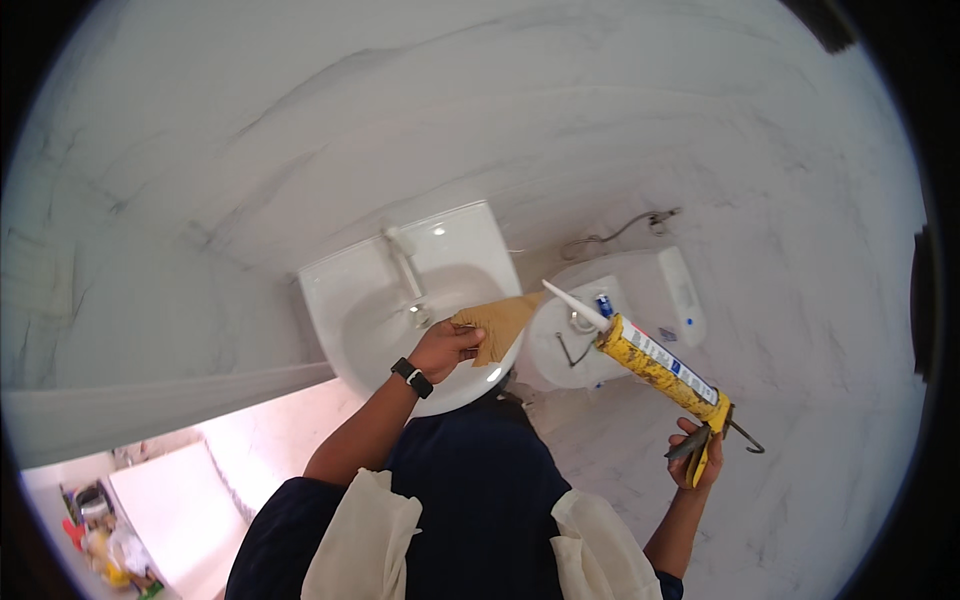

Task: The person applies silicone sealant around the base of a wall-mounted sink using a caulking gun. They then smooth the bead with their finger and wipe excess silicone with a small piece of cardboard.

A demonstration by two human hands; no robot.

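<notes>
My right hand (pixel 697 455) is closed around the handle of a yellow, stained caulking gun (pixel 650 362). A white cartridge sits in the gun, and its long white nozzle (pixel 576 304) points up and to the left. Pinched between the thumb and fingers of my left hand (pixel 447 350) is a torn piece of brown cardboard (pixel 508 325), held over the right part of the white washbasin (pixel 470 232). The nozzle's tip is at or very near the cardboard's right corner; whether they touch I cannot tell.
A tap (pixel 403 262) stands at the basin's back. To the basin's right is a white toilet (pixel 560 350) with small items on its lid and a cistern (pixel 680 300). A hose (pixel 625 228) hangs from the marbled wall. Assorted items (pixel 110 545) lie beyond the doorway at lower left.
</notes>
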